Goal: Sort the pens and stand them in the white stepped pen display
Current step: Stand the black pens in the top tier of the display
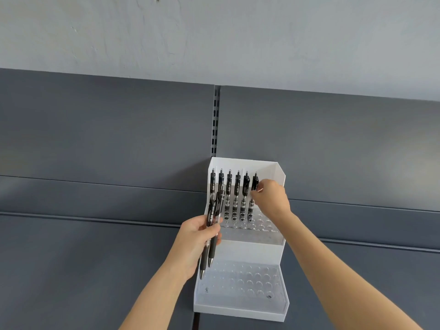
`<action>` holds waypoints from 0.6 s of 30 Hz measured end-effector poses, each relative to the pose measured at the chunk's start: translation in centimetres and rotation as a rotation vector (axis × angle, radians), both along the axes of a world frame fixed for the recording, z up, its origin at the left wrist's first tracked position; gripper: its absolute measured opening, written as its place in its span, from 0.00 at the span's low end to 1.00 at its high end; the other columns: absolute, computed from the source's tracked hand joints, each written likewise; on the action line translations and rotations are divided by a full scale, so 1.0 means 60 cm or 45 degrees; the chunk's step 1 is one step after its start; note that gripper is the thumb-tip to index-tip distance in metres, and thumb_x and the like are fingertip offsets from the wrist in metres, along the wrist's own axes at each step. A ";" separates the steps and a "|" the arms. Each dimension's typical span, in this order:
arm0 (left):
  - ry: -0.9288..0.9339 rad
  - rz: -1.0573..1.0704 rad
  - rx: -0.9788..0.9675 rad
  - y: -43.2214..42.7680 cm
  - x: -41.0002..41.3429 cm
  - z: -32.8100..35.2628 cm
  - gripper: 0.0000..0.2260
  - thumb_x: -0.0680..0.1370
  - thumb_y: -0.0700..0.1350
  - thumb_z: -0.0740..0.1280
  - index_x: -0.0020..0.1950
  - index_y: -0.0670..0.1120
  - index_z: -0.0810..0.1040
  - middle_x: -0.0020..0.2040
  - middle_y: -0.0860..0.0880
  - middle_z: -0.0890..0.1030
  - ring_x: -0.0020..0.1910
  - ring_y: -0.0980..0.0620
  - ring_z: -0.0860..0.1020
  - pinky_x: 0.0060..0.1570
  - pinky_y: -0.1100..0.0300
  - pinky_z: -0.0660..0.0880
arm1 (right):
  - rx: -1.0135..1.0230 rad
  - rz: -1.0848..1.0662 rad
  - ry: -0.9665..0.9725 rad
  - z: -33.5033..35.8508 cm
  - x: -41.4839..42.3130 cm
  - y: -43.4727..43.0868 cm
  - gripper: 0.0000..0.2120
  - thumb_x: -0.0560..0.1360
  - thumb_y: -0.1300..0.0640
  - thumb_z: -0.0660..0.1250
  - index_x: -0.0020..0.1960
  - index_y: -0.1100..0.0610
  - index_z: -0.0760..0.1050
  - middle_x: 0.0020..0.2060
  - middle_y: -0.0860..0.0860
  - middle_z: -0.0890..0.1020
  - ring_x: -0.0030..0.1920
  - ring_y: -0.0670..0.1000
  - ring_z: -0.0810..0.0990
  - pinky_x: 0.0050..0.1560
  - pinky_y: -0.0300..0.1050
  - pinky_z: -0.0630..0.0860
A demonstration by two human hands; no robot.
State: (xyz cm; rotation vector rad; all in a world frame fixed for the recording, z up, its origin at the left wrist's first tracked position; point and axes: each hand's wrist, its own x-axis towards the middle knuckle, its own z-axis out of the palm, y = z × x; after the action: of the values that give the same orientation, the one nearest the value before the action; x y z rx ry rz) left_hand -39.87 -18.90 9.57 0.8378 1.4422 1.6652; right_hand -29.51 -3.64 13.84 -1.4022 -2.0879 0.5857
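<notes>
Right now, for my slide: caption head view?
Right hand pinches sixth pen in display; left hand grips spare pens.

Soft even daylight (slight wide-angle bowing)

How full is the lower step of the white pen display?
Empty. The lower step of the white pen display shows only bare holes; the six standing pens are all in the upper step.

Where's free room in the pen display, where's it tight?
Free: the lower step, between front lip and riser; on the upper step, holes from the sixth pen to the right wall, plus the front rows. Tight: back row's left, six pens, right hand pinching the sixth, left hand holding two pens before the first.
</notes>
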 end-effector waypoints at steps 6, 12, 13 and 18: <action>-0.192 -0.087 0.044 0.001 0.003 0.012 0.06 0.76 0.31 0.64 0.46 0.39 0.80 0.33 0.46 0.75 0.33 0.51 0.75 0.40 0.58 0.78 | -0.013 0.106 0.288 -0.021 0.051 -0.054 0.12 0.74 0.61 0.66 0.56 0.61 0.79 0.49 0.53 0.83 0.50 0.52 0.79 0.45 0.38 0.71; -0.185 -0.167 0.012 0.010 0.021 0.009 0.05 0.75 0.32 0.65 0.47 0.38 0.79 0.36 0.46 0.76 0.34 0.50 0.76 0.36 0.60 0.79 | -0.220 0.372 0.567 -0.021 0.045 -0.113 0.05 0.74 0.61 0.68 0.46 0.59 0.83 0.35 0.47 0.81 0.37 0.46 0.76 0.37 0.31 0.71; -0.169 -0.173 0.007 0.012 0.024 0.009 0.05 0.75 0.32 0.65 0.47 0.38 0.79 0.36 0.46 0.77 0.34 0.50 0.77 0.36 0.60 0.79 | -0.245 0.413 0.573 -0.020 0.041 -0.117 0.05 0.74 0.61 0.68 0.44 0.59 0.83 0.33 0.48 0.79 0.34 0.48 0.74 0.36 0.33 0.69; -0.158 -0.214 -0.008 0.017 0.038 0.010 0.05 0.75 0.32 0.66 0.47 0.38 0.80 0.36 0.45 0.78 0.36 0.48 0.78 0.41 0.57 0.80 | -0.345 0.431 0.595 -0.026 0.041 -0.113 0.11 0.73 0.61 0.68 0.37 0.69 0.74 0.27 0.51 0.66 0.26 0.44 0.62 0.27 0.31 0.60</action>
State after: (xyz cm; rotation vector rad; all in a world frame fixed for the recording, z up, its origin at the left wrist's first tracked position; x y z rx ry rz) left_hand -37.59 -17.88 10.15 0.8145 1.2571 1.5576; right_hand -27.05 -10.39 12.29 -0.9207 -1.9110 1.2434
